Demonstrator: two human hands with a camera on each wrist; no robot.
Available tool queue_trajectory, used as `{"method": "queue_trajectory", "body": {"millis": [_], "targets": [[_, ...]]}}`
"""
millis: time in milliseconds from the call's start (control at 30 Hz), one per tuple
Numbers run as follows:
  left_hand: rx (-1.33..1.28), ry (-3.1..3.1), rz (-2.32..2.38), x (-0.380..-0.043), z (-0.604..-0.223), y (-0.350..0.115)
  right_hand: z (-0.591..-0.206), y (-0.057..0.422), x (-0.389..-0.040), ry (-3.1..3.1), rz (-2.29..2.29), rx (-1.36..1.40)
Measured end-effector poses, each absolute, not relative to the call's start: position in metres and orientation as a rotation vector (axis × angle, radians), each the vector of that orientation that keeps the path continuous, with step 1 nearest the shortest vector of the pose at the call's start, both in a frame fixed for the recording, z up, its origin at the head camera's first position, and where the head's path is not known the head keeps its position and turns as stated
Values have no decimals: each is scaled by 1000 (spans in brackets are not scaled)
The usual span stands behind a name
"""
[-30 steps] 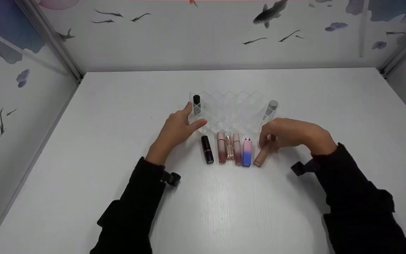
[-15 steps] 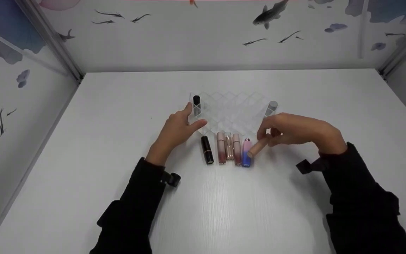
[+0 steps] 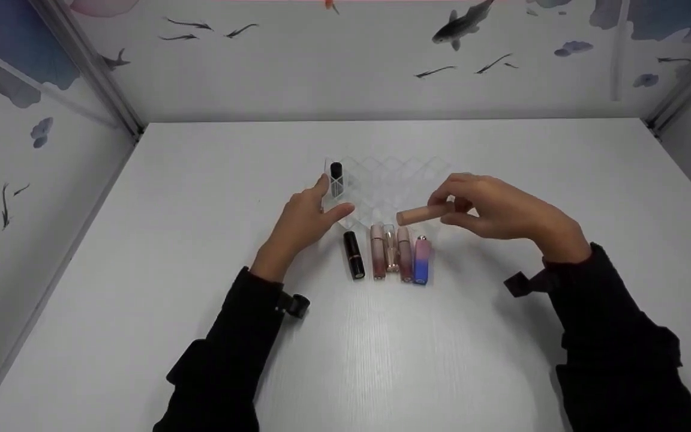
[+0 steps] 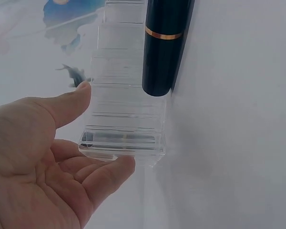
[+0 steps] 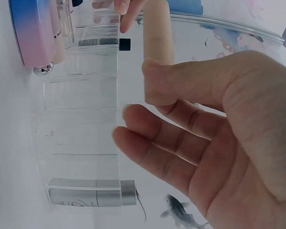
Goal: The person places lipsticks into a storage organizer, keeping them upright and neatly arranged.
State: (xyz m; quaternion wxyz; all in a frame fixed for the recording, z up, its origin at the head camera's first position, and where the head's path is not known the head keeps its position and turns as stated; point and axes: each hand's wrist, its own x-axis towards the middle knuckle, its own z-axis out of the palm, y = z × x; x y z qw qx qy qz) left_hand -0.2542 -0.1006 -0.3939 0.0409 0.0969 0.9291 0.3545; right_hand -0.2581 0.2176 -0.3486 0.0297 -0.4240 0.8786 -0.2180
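Observation:
My right hand (image 3: 498, 207) pinches a beige lipstick tube (image 3: 417, 215) by one end, thumb against fingers. The tube lies nearly sideways above the front of a clear plastic lipstick organizer (image 3: 390, 186). My left hand (image 3: 299, 221) rests at the organizer's left end, fingers fairly straight and thumb spread; a fingertip (image 4: 126, 164) touches its end in the left wrist view. A black tube (image 3: 336, 177) stands in the left end slot. A silver tube (image 5: 86, 193) stands in the far end slot in the right wrist view; in the head view my right hand hides it.
In front of the organizer lie a black lipstick (image 3: 354, 255) with a gold band, several pinkish lip gloss tubes (image 3: 378, 252) side by side, and a pink-and-blue lipstick (image 3: 421, 261). White panels (image 3: 345, 72) with fish prints border the white table (image 3: 345, 360).
My right hand has lifted the beige lipstick tube off the table, carried it up toward the organizer and swung its free end leftward. The left hand has stayed in place.

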Motion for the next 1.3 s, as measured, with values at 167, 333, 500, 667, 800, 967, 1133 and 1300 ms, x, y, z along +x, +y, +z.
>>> {"method": "queue_trajectory", "body": {"millis": [167,333,500,667,800,967,1133,1300], "targets": [[306,2884,1059,-252,-390,-97,-352,214,-260,2787,-743,-1401],[388,3022,945,-249,-386,-93,-358,208,-262,2883,-795,-1463],[438,3077,887,-248,-386,-92,-363,204,-264,2911,-829,-1448],[437,3053,920,-250,-387,-94,-365,204,-265,2890,-825,-1433],[420,3040,918,-250,-386,-95,-366,203,-266,2874,-819,-1427],[427,3084,849,-245,-381,-93,-366,203,-265,2876,-827,-1434],[618,3165,819,-234,-368,-87,-365,202,-264,2882,-852,-1465],[843,3183,797,-224,-359,-77,-363,199,-262,2888,-865,-1491]]}}
